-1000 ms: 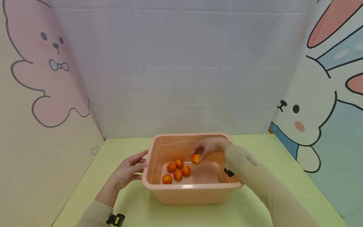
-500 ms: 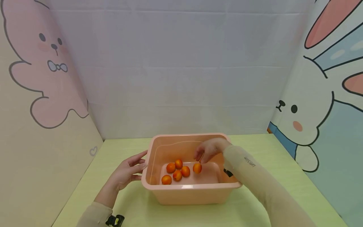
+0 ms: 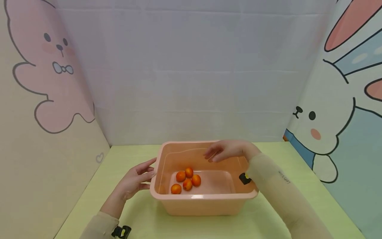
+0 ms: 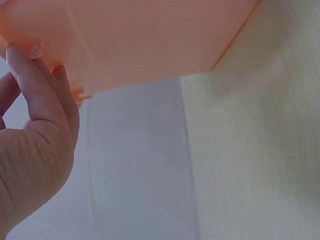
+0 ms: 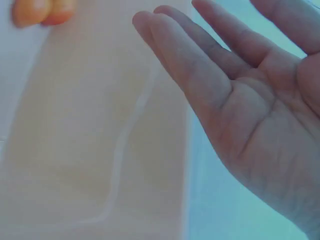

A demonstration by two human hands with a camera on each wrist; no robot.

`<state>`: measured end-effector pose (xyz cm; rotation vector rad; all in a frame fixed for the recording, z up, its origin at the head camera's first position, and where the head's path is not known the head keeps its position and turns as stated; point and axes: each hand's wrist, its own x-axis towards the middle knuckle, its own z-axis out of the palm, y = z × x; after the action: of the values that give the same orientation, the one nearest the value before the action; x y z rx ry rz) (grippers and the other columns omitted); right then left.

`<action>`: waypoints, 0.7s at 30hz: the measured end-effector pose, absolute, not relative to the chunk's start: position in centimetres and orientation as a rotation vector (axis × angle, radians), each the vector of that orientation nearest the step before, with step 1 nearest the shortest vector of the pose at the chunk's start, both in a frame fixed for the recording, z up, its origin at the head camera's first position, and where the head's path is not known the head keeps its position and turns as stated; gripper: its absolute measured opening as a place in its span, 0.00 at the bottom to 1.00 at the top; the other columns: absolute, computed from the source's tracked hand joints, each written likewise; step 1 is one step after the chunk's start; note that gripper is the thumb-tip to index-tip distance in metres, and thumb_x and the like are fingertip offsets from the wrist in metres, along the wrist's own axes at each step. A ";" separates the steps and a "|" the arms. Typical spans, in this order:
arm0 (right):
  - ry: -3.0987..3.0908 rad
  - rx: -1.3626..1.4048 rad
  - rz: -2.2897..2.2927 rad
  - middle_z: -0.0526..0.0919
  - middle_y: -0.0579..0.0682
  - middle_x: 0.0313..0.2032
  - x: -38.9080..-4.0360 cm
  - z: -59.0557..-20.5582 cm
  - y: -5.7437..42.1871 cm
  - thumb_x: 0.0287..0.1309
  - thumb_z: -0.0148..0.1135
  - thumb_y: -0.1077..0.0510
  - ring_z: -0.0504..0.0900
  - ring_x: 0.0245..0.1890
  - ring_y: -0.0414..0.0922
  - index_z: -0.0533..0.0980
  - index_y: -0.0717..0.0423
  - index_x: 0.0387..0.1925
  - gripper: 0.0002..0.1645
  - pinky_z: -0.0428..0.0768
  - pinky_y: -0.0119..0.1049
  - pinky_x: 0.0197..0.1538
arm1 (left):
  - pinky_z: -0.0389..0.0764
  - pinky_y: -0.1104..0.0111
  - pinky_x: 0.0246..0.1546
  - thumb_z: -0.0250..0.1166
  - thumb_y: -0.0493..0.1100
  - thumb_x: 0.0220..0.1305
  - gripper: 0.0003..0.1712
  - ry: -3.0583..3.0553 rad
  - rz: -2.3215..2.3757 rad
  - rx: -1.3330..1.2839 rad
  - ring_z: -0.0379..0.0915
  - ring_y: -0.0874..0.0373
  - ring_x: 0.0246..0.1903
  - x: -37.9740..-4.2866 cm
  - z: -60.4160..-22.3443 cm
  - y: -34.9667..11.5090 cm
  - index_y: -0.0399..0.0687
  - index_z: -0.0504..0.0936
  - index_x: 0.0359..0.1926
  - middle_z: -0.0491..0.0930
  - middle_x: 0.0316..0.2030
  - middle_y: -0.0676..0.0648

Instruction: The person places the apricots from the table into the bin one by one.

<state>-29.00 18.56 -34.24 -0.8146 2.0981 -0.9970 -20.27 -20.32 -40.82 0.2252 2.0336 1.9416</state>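
Observation:
A pink plastic basin (image 3: 206, 205) stands on the table. Several small, smooth orange fruits (image 3: 196, 180) lie grouped on the left part of its floor. My left hand (image 3: 135, 179) holds the basin's left rim, thumb at the rim and fingers against the outside just below it. In the left wrist view, those fingertips (image 4: 14, 50) touch the pink wall. My right hand (image 3: 228, 150) hangs over the basin's back right part, above the floor. The right wrist view shows its bare palm with fingers loosely extended, holding nothing. The near inner wall is hidden behind the front rim.
The pale green table (image 3: 125, 156) extends to both sides of the basin. A white sheet (image 3: 191, 76) closes off the back. Side panels carry a pink cartoon animal (image 3: 59, 89) on the left and a white rabbit (image 3: 325, 122) on the right.
My right hand let go of one orange fruit low in the basin, then rose and shifted right. That fruit no longer shows in the head view. My left hand stays at the rim.

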 end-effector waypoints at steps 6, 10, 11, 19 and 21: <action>2.070 -0.968 -1.096 0.77 0.57 0.59 -28.0 -32.0 20.3 0.68 0.57 0.65 0.75 0.61 0.57 0.70 0.66 0.64 0.24 0.76 0.43 0.61 | 0.86 0.62 0.38 0.62 0.41 0.71 0.37 2.060 1.935 0.245 0.82 0.53 0.39 -20.2 -40.8 -20.4 0.40 0.57 0.75 0.74 0.47 0.44; 2.087 -1.040 -1.124 0.76 0.57 0.60 -27.3 -31.1 21.4 0.70 0.57 0.63 0.74 0.61 0.56 0.68 0.67 0.65 0.25 0.75 0.40 0.62 | 0.86 0.63 0.37 0.61 0.40 0.72 0.36 2.081 1.941 0.263 0.82 0.54 0.38 -20.2 -40.9 -20.6 0.38 0.58 0.75 0.75 0.46 0.44; 2.107 -1.053 -1.120 0.76 0.57 0.61 -27.0 -30.9 21.7 0.70 0.57 0.62 0.74 0.61 0.55 0.68 0.66 0.65 0.25 0.75 0.39 0.62 | 0.86 0.62 0.37 0.60 0.40 0.72 0.35 2.083 1.944 0.266 0.82 0.53 0.38 -20.2 -41.0 -20.6 0.37 0.58 0.74 0.76 0.46 0.44; 2.330 -1.177 -1.155 0.76 0.59 0.59 -24.3 -30.2 25.4 0.71 0.55 0.62 0.77 0.58 0.56 0.67 0.65 0.66 0.25 0.77 0.36 0.59 | 0.86 0.60 0.38 0.60 0.43 0.73 0.32 2.201 1.953 0.200 0.83 0.50 0.37 -20.2 -42.0 -21.2 0.31 0.64 0.70 0.81 0.46 0.42; 2.422 -1.167 -1.168 0.77 0.59 0.58 -23.7 -30.7 26.2 0.71 0.56 0.62 0.77 0.57 0.54 0.68 0.64 0.66 0.25 0.78 0.34 0.58 | 0.87 0.59 0.37 0.61 0.42 0.72 0.31 2.264 1.947 0.170 0.83 0.50 0.36 -20.2 -42.4 -21.5 0.31 0.66 0.69 0.80 0.48 0.38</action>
<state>-23.72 26.21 -30.67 -1.1675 2.4223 -1.1683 -20.16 -21.52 -42.39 0.1700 2.2636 1.9467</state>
